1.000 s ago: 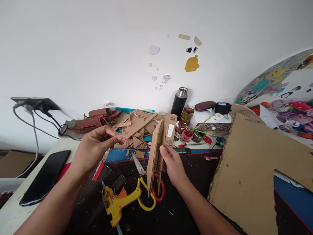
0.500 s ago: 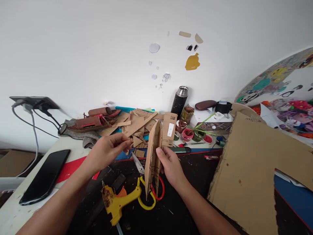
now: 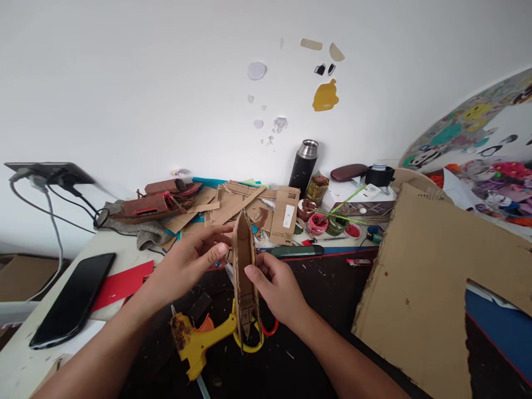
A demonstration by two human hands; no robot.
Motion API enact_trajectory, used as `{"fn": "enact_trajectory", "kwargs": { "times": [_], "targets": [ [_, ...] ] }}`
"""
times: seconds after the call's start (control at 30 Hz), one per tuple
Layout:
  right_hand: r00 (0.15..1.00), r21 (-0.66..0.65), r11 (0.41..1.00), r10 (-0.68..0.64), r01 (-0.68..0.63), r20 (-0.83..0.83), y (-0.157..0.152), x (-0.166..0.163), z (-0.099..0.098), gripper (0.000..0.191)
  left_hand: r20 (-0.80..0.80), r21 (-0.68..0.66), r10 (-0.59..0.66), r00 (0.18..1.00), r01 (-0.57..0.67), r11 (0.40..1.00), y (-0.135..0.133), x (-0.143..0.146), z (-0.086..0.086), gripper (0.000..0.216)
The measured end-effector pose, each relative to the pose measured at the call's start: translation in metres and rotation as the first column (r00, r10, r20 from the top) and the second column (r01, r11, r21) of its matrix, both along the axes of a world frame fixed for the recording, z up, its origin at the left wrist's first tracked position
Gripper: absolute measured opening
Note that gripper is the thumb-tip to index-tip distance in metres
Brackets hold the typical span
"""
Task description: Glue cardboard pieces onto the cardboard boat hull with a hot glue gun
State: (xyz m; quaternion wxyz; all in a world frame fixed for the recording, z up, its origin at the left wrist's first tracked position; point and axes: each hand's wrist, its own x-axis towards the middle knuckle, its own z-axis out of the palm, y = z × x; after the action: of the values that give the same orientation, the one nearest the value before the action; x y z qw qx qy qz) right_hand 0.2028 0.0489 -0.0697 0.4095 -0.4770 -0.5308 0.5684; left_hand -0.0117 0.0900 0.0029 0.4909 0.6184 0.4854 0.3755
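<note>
Over the black work mat (image 3: 332,288), mid-frame, the right hand (image 3: 277,289) is pinching a narrow, pointed brown cardboard shell (image 3: 244,260), thumb pressing the near wall & fingers wrapping behind, clamped on it. It's being held upright, tip up, open side facing the cam, prob. so both walls are lying open to the other hand and it's clearing the desk clutter. Left hand (image 3: 192,265) is hovering just beside the shell's left wall, fingers loosely apart, gripping nothing; whether the thumb is touching the edge, can't tell. Shell's lower end is covering most of the yellow-and-red-handled scissors (image 3: 250,348), beside the yellow glue gun (image 3: 201,339); mostly loops are showing. Right fingers behind the shell are hidden. Large torn brown cardboard sheet (image 3: 432,288) is running off frame at right.
</note>
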Motion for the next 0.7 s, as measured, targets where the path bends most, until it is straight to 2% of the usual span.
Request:
{"fn": "enact_trajectory", "kwargs": {
  "times": [0.1,0.27,0.47,0.7],
  "targets": [
    [0.999,0.022,1.000,0.012,-0.013,0.049,-0.001,0.000,0.002,0.042,0.002,-0.039,-0.082,0.997,0.082,0.996,-0.005,0.005,-0.007,0.048],
    [0.994,0.055,0.998,0.022,-0.028,0.106,-0.002,0.000,0.007,0.039,0.018,-0.104,-0.061,0.998,0.062,0.993,-0.005,0.011,-0.017,0.045],
    [0.995,0.043,0.998,0.035,-0.039,0.088,-0.003,-0.001,0.010,0.041,0.045,-0.139,-0.063,0.997,0.069,0.988,-0.002,0.011,-0.016,0.038],
    [0.995,0.068,0.997,0.034,-0.040,0.097,-0.003,-0.001,0.010,0.042,-0.034,-0.170,-0.055,0.998,0.049,0.984,-0.002,0.010,-0.015,0.050]
  ]
}}
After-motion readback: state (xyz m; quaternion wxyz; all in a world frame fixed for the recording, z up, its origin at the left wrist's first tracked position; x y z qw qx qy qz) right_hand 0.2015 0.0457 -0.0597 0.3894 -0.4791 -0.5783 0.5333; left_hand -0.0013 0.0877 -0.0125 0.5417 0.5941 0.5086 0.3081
